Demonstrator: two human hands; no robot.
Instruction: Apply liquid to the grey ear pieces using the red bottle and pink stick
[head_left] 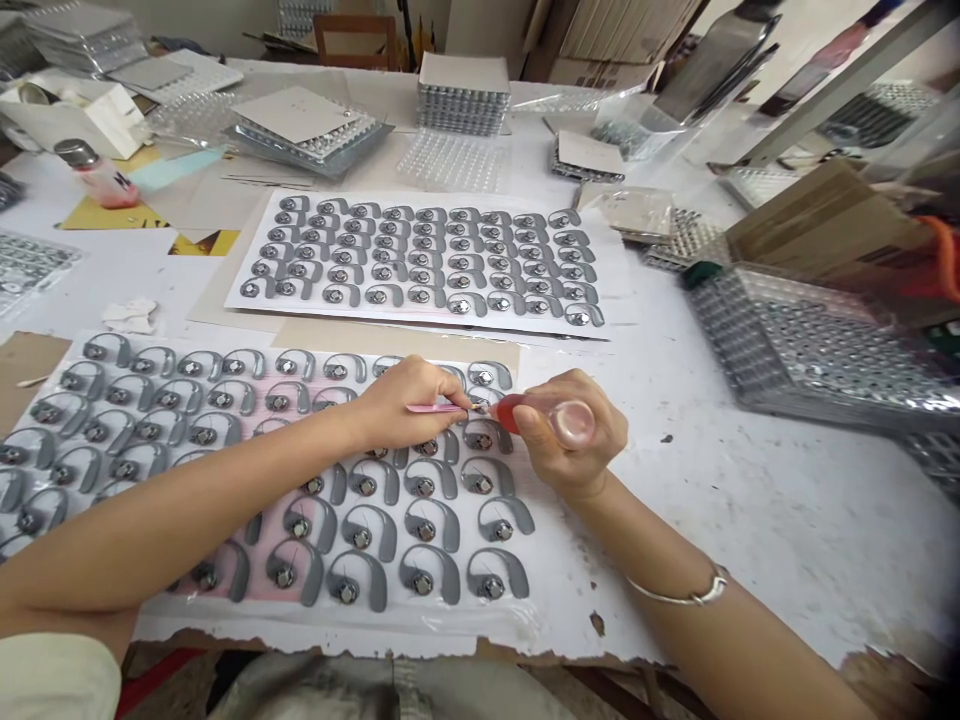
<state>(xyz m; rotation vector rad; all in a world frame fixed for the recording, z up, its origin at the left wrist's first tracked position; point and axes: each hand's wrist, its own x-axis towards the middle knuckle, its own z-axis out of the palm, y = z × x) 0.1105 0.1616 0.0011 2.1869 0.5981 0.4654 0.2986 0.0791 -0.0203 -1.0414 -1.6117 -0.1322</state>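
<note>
"Two hands fill the middle of my feed, close together above the near sheet [260, 570]. What is the left one doing?"

"My left hand [409, 400] has a slim pink stick [431, 408] pinched between thumb and fingertips."

"And the right?"

"My right hand [581, 440] is wrapped firmly around a small bottle [572, 422] with red contents, its base turned towards the camera and its narrow nozzle aimed at the stick's tip. From here I can't tell whether nozzle and tip touch."

"Where's that against the grey hooked pieces [424, 578]?"

"Over the right-hand column, towards the sheet's far edge. I see them in rows, each with a round shiny part; my left forearm [202, 510] covers some."

"Beyond?"

"A far sheet [409, 313], bearing more such pieces."
</note>
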